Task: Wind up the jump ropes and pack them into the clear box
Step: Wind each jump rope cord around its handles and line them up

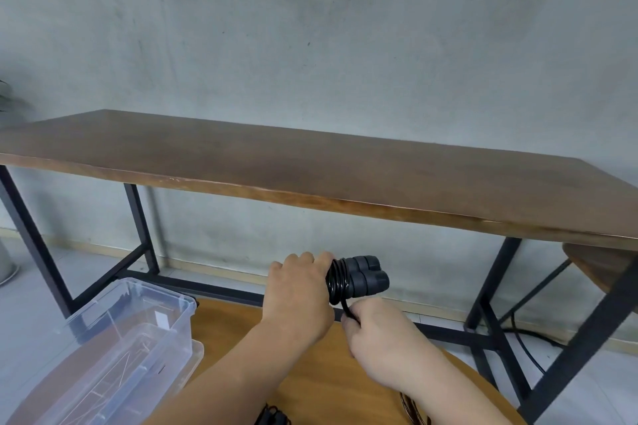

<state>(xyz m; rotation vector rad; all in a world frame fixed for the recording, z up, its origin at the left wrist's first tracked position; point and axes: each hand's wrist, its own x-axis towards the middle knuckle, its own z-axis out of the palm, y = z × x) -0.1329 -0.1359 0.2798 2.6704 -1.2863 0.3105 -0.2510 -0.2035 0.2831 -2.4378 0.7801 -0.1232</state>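
Clear box (145, 328) lidless, contents unclear; left hand (298, 290) grips wound jump rope (355, 278); right hand (376, 328) pinches cord.

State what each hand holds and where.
Left hand grips the jump rope by its paired handles, beside the wound coil. Right hand pinches the loose cord end just below the coil.

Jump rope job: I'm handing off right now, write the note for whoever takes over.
Left hand grips the black jump rope, its two handles side by side with cord coiled round them.
Right hand pinches the loose cord end below the bundle.
Clear box sits open at lower left on the round wooden table; contents unclear.
Done: most of the winding.
Left: finish the cord end, put the bundle in the box. More cords show at the bottom edge.
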